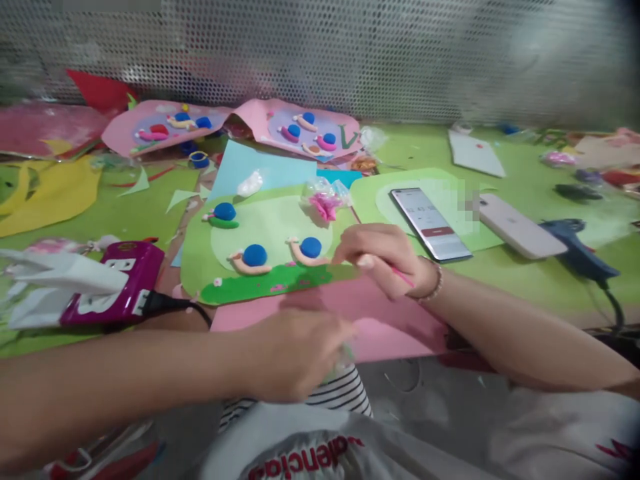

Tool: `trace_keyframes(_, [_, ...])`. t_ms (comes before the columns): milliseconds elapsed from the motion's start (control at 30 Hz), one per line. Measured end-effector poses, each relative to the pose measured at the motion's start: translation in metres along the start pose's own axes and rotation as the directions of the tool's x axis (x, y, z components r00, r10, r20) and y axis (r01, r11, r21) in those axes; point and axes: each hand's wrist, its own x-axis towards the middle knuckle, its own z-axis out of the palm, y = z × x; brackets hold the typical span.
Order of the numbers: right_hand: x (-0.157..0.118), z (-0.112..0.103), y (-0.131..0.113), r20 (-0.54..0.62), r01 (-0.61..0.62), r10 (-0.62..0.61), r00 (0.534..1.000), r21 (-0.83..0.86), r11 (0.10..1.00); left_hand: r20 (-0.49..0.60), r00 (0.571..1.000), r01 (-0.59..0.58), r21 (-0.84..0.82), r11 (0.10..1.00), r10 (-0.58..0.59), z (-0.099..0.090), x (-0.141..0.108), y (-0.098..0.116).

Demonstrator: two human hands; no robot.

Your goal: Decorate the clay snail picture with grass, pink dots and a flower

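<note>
My right hand (387, 260) is closed over the right edge of a green paper card (195, 260), and a thin pink stick (403, 277) shows along its palm. Its fingertips are close to the tail of a clay snail (311, 248) with a blue shell. Another blue-shelled snail (255, 256) lies to its left, and one with a green body (225, 213) is above. Nearer to me, my left hand (300, 353) is blurred, its fingers curled in. A see-through, greenish plastic bag (344, 360) shows at its fingertips, over the front edge of pink paper (380, 320).
A bag of pink clay (324, 204) sits on the card's upper right. Two phones, one lit (431, 225) and one pale (520, 227), and a glue gun (580, 250) lie right. A purple power strip (117, 280) is left. Pink snail cards (300, 127) lean behind, before a perforated panel (320, 53).
</note>
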Motion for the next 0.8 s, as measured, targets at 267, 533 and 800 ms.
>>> trace_keyframes(267, [-0.004, 0.016, -0.001, -0.034, -0.187, 0.196, 0.980, 0.170, 0.968, -0.083, 0.996, -0.032, -0.131, 0.991, 0.022, 0.008, -0.007, -0.001])
trace_keyframes(533, [0.003, 0.010, -0.001, -0.201, -0.250, 0.477, 0.855, 0.647, 0.720, -0.068, 0.846, 0.396, -0.585, 0.708, -0.529, 0.003, 0.004, -0.005])
trace_keyframes(800, [0.003, 0.013, -0.006, -0.072, -0.300, 0.478, 0.875, 0.695, 0.653, -0.039, 0.837, 0.443, -0.539, 0.717, -0.546, 0.003, 0.002, -0.007])
